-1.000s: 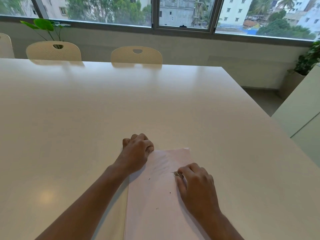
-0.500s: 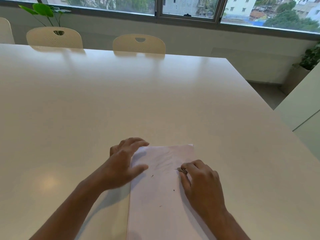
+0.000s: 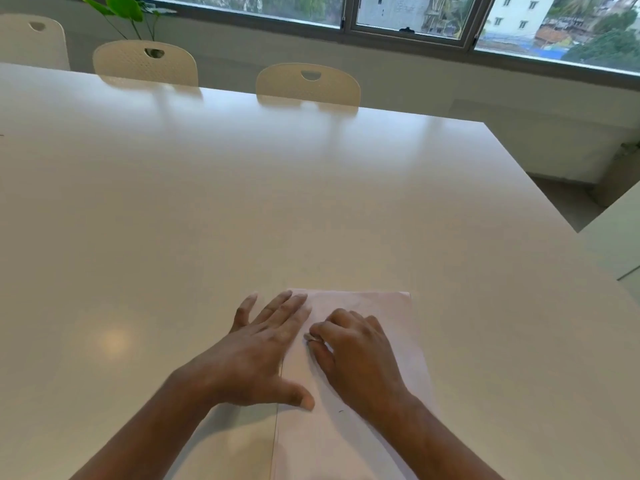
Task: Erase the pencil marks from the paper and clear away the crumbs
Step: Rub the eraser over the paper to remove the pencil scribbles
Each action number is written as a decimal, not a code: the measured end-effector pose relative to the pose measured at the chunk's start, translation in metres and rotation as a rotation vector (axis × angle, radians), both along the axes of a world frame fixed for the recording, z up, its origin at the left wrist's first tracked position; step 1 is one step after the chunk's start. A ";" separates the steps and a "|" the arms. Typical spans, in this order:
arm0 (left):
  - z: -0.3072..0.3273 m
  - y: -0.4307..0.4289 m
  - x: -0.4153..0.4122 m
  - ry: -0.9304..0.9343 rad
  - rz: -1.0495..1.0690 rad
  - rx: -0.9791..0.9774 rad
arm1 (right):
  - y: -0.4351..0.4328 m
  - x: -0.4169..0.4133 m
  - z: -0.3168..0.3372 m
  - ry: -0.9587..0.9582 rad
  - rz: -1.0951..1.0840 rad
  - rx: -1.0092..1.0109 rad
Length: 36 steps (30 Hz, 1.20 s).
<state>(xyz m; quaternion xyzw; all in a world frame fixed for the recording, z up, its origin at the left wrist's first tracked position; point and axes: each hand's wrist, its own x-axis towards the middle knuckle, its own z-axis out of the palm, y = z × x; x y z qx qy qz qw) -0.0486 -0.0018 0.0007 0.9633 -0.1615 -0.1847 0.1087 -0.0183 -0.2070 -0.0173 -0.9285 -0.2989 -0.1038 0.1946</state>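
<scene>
A pale pink sheet of paper lies on the white table near its front edge. My left hand rests flat with fingers spread across the paper's left edge, thumb on the sheet. My right hand sits on the paper with fingers curled around a small grey-white eraser, whose tip touches the sheet. A tiny dark crumb lies on the paper near my right wrist. Pencil marks are too faint to make out.
Cream chairs stand along the far side of the table, under a wide window. A green plant rises behind them at left. A second pale surface sits off the table's right edge.
My left hand opened from a loose fist to a flat spread palm on the paper's left edge. My right hand with the eraser slid left and slightly up the sheet. Several crumbs are out of sight.
</scene>
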 end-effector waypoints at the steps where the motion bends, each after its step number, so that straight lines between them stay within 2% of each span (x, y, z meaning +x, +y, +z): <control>1: 0.000 0.000 0.000 0.005 -0.009 0.010 | 0.000 0.001 0.000 -0.019 -0.018 -0.015; 7: 0.003 -0.001 -0.001 0.065 -0.027 0.031 | -0.003 0.035 0.001 -0.049 -0.192 -0.043; 10: 0.004 -0.003 -0.001 0.090 -0.022 0.035 | 0.003 0.019 0.001 -0.018 -0.115 -0.044; 13: 0.006 -0.004 0.002 0.120 -0.031 0.068 | 0.006 0.004 -0.002 -0.065 -0.026 -0.102; 18: 0.007 -0.005 0.005 0.146 -0.033 0.122 | -0.006 0.045 0.001 -0.090 -0.278 -0.087; 24: 0.010 -0.009 0.008 0.154 -0.005 0.169 | 0.008 0.013 -0.003 -0.099 -0.124 -0.092; 30: 0.011 -0.008 0.007 0.166 0.001 0.154 | -0.025 0.055 -0.004 -0.123 -0.401 -0.088; 36: 0.014 -0.010 0.008 0.181 0.002 0.177 | 0.002 0.020 -0.009 -0.122 -0.161 -0.066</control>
